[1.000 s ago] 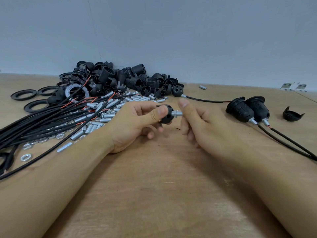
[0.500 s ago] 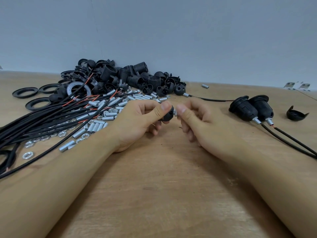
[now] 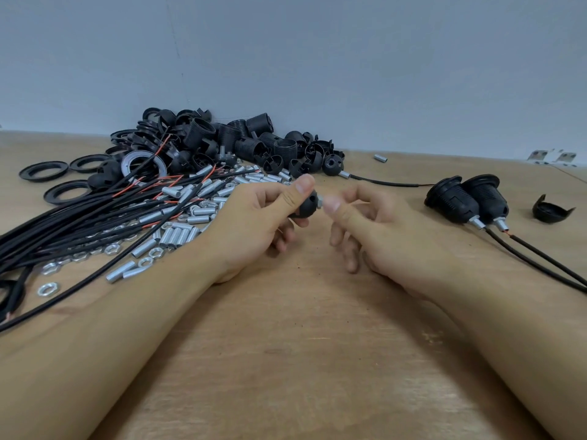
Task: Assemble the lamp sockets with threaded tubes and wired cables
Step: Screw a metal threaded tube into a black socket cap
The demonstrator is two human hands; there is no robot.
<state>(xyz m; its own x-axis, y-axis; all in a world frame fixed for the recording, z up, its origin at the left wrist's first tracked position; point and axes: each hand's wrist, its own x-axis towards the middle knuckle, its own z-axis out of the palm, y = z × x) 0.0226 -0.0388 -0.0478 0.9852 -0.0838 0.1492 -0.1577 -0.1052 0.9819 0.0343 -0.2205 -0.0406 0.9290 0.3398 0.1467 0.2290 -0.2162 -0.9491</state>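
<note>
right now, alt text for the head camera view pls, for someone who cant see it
Over a wooden table, the left hand grips a black socket cap while the right hand pinches the threaded tube at its end. Loose cables, tubes and black parts lie left; two assembled sockets lie right.

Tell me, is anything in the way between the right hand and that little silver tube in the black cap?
Nothing visible. The left hand holds the black cap, and the silver tube pokes out toward the right hand, whose thumb tip sits right at the tube's end. The picture is blurred there, so actual contact is unclear.
</note>
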